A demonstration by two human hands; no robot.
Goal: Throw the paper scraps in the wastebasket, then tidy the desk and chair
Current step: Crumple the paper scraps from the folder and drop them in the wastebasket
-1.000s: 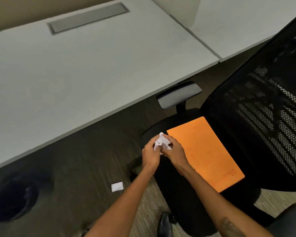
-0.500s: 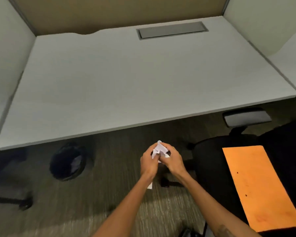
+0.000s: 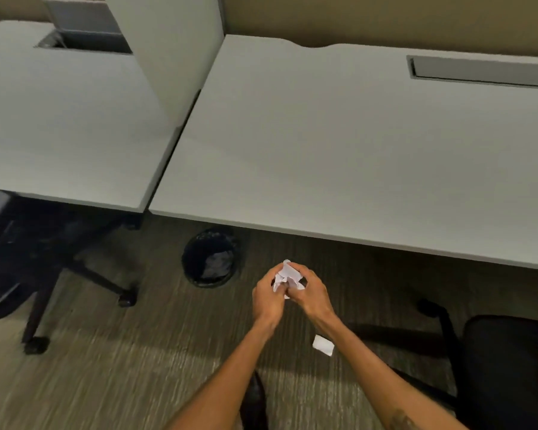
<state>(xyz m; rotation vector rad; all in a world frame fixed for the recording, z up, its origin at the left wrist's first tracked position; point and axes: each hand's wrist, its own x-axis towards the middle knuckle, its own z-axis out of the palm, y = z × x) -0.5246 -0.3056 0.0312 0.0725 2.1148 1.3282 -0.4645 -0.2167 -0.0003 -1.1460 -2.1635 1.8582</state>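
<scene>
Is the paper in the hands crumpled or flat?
Crumpled: the paper wad is bunched and creased, pinched between the left hand and the right hand.

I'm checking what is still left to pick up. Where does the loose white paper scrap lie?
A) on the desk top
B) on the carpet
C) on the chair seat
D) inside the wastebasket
B: the white paper scrap lies flat on the carpet, apart from the wastebasket and from the crumpled paper held between the left hand and the right hand.
</scene>
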